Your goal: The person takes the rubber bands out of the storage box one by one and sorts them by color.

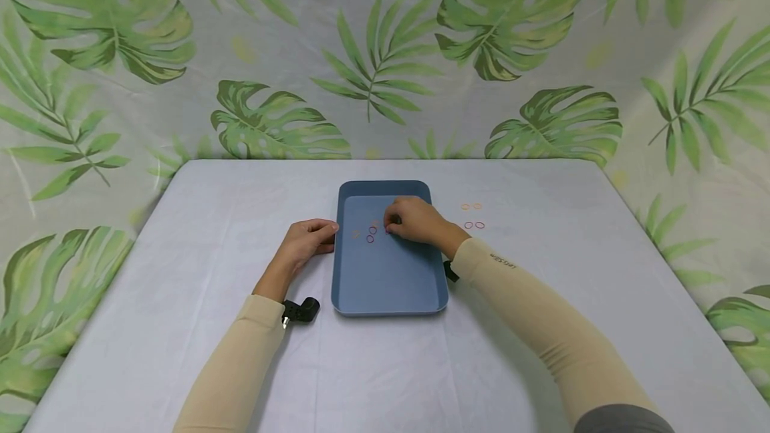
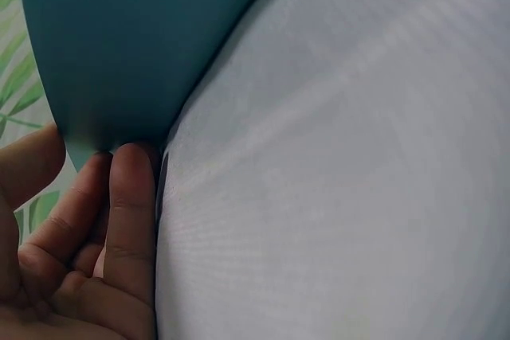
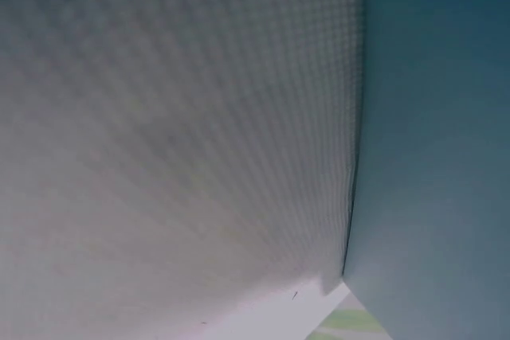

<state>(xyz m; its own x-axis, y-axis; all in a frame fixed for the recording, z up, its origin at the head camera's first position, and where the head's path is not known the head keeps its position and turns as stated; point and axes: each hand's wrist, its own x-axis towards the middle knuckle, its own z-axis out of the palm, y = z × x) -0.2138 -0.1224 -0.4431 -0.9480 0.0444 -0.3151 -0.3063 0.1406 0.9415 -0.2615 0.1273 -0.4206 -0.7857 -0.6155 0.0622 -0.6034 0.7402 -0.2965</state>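
A blue tray lies on the table. At its left side is my left hand, its fingertips touching the outer wall; in the left wrist view the thumb is at the rim. My right hand reaches over the tray's right edge and pinches a small red rubber band, mostly hidden by the fingertips. Just left of it in the tray lie two red rubber bands and two orange ones. The right wrist view shows only the tray's outer wall and cloth, with no hand.
Right of the tray, two orange rubber bands lie on the white tablecloth, with two red rubber bands nearer to me. A leaf-patterned curtain stands behind the table. A black wrist camera sits on my left wrist.
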